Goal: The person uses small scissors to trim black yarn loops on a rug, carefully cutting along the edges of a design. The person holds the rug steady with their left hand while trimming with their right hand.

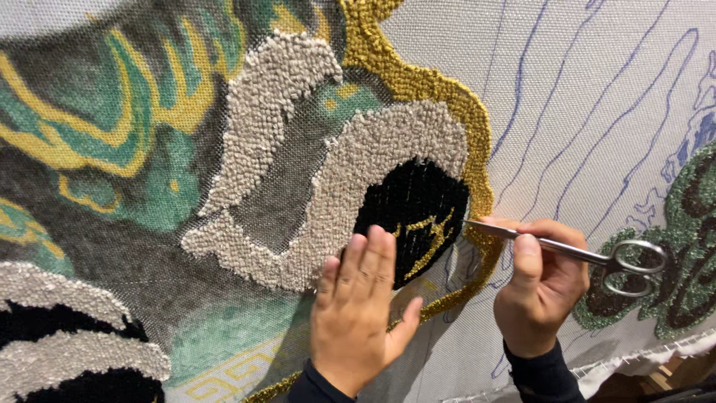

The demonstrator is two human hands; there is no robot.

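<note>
From the head camera, the left hand (pixel 356 313) lies flat on the tufted rug canvas (pixel 597 89), its fingers (pixel 371 261) together and stretched out, pressing just below the black pile patch (pixel 414 205); it seems placed there to steady the stretched cloth and keep the pile taut near the work.

The right hand (pixel 538 287) pinches the closed blades of the steel scissors (pixel 589 256) between thumb and fingers, well forward of the loops, probably for finer control of the tip. The tip points left, near the gold border (pixel 440 89) at the edge of the black patch.

The grey looped pile (pixel 350 172) rings the black patch. To the right, the bare cloth shows blue drawn outlines (pixel 567 149), untufted.
</note>
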